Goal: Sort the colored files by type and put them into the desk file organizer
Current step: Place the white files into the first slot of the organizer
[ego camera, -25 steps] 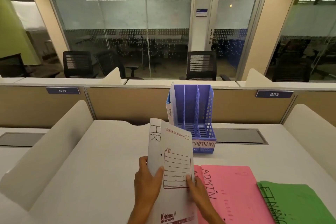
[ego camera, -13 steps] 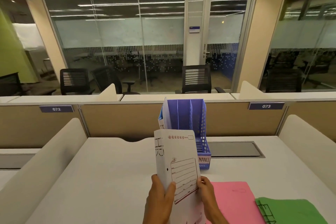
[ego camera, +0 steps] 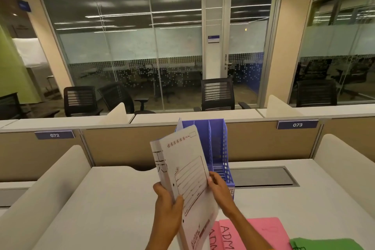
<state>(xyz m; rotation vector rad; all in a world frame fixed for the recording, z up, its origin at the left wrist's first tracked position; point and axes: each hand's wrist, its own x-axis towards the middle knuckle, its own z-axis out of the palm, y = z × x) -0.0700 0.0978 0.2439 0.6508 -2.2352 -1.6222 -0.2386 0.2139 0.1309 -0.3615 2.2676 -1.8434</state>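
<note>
I hold a white file (ego camera: 183,170) marked "HR" upright over the desk, tilted a little to the right. My left hand (ego camera: 168,207) grips its lower left edge and my right hand (ego camera: 218,187) holds its right edge. Its top reaches the left side of the blue desk file organizer (ego camera: 218,148), which stands behind it with slotted compartments; a white file edge (ego camera: 179,126) shows in the leftmost slot. Pink files (ego camera: 261,233) marked "ADM" lie flat at the desk's near right. A green file (ego camera: 324,244) lies beside them at the right corner.
The pale desk (ego camera: 101,209) has curved side dividers (ego camera: 50,178) left and right, and a tan back partition (ego camera: 125,144) with tags 072 and 073. A grey cable hatch (ego camera: 263,176) sits right of the organizer. Black chairs and glass walls stand beyond.
The white file has risen and moved forward toward the organizer, now tilting right with its top at the left slot. The view has lifted, so the pink and green files sit lower in frame.
</note>
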